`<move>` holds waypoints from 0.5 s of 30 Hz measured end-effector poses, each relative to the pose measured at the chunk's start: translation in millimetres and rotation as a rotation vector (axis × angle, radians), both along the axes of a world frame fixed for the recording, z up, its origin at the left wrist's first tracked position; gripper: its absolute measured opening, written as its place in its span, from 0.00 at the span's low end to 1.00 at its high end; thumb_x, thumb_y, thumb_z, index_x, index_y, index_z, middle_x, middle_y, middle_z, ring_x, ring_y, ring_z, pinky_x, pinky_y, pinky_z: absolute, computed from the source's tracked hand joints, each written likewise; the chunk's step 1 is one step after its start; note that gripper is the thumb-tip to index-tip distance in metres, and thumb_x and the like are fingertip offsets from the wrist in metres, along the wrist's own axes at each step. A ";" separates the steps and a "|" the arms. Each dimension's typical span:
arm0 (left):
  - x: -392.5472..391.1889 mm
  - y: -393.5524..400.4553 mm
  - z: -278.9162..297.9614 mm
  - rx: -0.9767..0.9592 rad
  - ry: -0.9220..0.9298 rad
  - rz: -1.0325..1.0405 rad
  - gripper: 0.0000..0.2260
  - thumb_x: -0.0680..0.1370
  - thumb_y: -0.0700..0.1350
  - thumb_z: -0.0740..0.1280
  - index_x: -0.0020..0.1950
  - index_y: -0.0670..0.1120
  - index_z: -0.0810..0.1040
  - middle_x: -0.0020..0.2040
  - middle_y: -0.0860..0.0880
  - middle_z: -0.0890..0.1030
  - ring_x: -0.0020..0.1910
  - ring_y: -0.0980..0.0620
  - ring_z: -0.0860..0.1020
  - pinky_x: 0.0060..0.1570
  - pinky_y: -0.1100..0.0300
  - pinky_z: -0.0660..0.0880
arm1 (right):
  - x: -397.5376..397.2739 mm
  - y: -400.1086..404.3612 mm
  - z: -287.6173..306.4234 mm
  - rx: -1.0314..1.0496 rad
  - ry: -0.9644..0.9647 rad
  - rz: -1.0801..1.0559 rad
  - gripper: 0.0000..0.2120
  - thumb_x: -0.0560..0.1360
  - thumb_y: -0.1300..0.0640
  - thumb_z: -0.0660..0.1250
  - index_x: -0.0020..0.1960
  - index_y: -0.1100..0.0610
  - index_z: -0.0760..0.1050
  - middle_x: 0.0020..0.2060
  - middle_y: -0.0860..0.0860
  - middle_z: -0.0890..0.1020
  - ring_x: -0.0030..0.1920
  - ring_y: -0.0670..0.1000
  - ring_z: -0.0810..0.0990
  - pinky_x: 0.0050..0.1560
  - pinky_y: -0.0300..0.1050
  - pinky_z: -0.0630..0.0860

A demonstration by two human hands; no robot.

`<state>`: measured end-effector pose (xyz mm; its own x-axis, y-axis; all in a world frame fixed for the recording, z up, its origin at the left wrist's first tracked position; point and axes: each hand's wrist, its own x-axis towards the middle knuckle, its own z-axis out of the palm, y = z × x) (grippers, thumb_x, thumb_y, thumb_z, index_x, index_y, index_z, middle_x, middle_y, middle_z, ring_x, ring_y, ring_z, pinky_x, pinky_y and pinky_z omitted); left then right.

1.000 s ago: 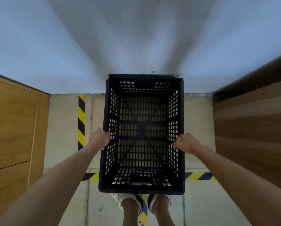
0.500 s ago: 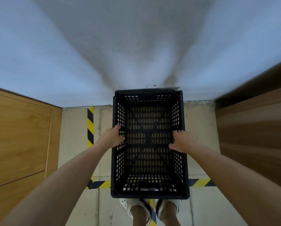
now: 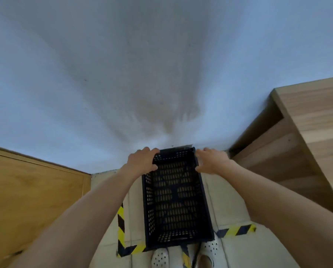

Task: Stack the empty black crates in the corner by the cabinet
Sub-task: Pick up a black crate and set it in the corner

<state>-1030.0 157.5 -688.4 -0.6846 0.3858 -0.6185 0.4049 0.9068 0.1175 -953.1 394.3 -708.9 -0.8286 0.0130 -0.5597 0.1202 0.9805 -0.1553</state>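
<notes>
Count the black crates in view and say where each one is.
1. The black crate is on the floor against the wall, between the wooden cabinets, with the left hand and right hand at its far corners. Any crate nested beneath it would be hidden.

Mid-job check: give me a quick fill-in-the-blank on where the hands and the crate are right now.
1. Both hands grip the black crate at its ___ end, near the wall.
2. The crate holds ___ inside.
3. The left hand and the right hand sit on ___ sides of the crate.
4. The floor tape is striped yellow and ___.

Missing words: far; nothing; opposite; black
</notes>
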 end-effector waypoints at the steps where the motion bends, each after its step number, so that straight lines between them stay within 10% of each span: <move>1: -1.9 2.6 18.8 0.000 0.025 -0.028 0.27 0.77 0.54 0.67 0.75 0.56 0.62 0.68 0.47 0.71 0.63 0.45 0.73 0.51 0.52 0.71 | 3.8 0.9 19.3 0.001 0.025 -0.028 0.28 0.73 0.42 0.64 0.69 0.51 0.65 0.61 0.53 0.74 0.60 0.57 0.76 0.53 0.53 0.75; 15: 77.8 41.6 173.1 0.051 0.095 -0.545 0.28 0.78 0.54 0.65 0.76 0.56 0.61 0.68 0.47 0.70 0.65 0.44 0.71 0.56 0.50 0.70 | 170.7 -31.3 187.8 0.098 0.154 -0.382 0.23 0.73 0.45 0.66 0.66 0.50 0.68 0.59 0.51 0.75 0.57 0.54 0.77 0.51 0.51 0.77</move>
